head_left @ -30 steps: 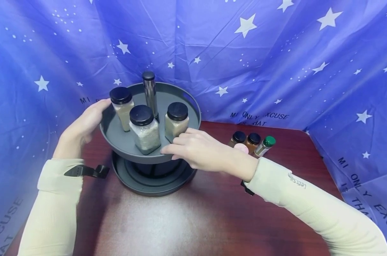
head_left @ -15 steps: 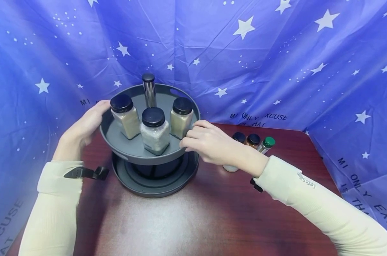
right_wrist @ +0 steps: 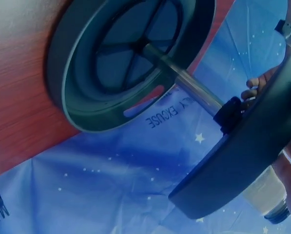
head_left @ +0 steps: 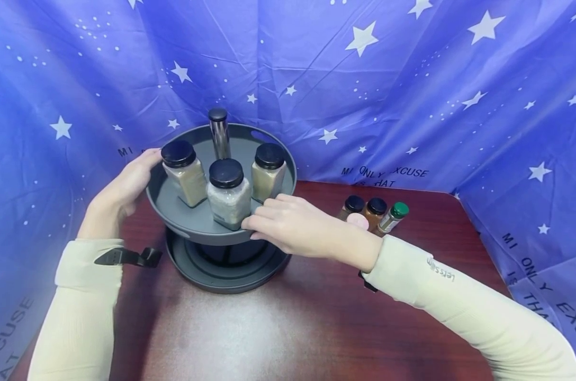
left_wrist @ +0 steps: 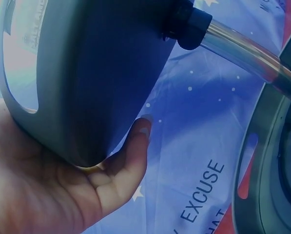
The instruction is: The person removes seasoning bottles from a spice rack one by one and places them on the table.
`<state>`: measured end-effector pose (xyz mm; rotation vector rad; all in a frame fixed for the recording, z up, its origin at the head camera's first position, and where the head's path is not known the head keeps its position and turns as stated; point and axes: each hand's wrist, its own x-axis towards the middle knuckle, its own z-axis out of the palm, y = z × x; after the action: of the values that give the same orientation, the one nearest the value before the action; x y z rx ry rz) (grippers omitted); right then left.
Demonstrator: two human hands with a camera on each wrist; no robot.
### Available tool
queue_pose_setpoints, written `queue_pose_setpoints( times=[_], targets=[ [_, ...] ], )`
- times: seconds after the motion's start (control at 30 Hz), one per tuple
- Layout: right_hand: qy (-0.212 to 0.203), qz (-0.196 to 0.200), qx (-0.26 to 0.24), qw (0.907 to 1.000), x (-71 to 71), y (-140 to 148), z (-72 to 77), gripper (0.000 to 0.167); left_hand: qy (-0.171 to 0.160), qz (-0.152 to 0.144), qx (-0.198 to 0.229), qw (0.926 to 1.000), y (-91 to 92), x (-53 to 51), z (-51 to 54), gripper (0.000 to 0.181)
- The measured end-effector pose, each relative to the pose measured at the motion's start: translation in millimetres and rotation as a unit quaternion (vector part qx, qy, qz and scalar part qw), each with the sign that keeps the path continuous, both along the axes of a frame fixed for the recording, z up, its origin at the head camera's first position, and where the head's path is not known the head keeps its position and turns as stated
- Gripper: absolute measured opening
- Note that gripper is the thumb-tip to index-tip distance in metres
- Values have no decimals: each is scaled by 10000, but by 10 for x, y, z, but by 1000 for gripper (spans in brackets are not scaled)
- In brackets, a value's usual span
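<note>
A dark grey two-tier turntable [head_left: 212, 239] stands on the table, its shiny capped post [head_left: 219, 138] rising through the upper tray. At the left rim of that tray my left hand [head_left: 126, 182] grips the edge; the left wrist view shows fingers [left_wrist: 128, 161] curled beneath it. My right hand [head_left: 297, 227] holds the front right rim, its fingertips beside the front jar. Three black-lidded square jars sit in the upper tray: a whitish one [head_left: 230, 203] in front, a beige one [head_left: 191, 184] at left, another beige one [head_left: 267, 177] at right.
The lower tray [head_left: 221, 286] sits below on the red-brown table [head_left: 364, 317]. Right of the turntable stand two black-capped jars [head_left: 374, 217], a green-capped bottle [head_left: 388, 222] and a pink-topped container [head_left: 358, 221]. A blue starry cloth [head_left: 326, 100] hangs behind.
The upper tray has turned, carrying the front jar rightward and the right jar slightly back. My right hand went right along with the rim, then came back left. My left hand stays at the rim.
</note>
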<state>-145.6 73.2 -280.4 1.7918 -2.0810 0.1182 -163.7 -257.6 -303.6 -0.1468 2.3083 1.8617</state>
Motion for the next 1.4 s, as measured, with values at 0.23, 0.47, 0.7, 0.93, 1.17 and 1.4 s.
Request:
queue_pose_setpoints(
  times=[0.23, 0.47, 0.7, 0.93, 1.17, 1.4],
  targets=[
    [-172, -68, -67, 9998, -19, 35, -10, 9, 19, -31, -5, 10000, -13, -2, 13, 33],
    [-249, -5, -68, 9997, -111, 108, 0, 7, -89, 6, 48, 9999, -21, 2, 12, 31],
    [-365, -126, -72, 9992, -140, 152, 43, 14, -149, 99, 23, 9998, -3, 6, 11, 41],
    [-544, -68, -367, 9978, -117, 187, 225, 27, -254, 257, -48, 9993, 16, 8, 19, 53],
    [-510, 11, -679, 9964, -207, 240, 449, 32, 29, 180, -113, 9998, 62, 1, 55, 50],
    [-749, -501, -825, 9925, -353, 342, 694, 36, 195, 169, -253, 9993, 82, 8, 70, 50]
  ],
)
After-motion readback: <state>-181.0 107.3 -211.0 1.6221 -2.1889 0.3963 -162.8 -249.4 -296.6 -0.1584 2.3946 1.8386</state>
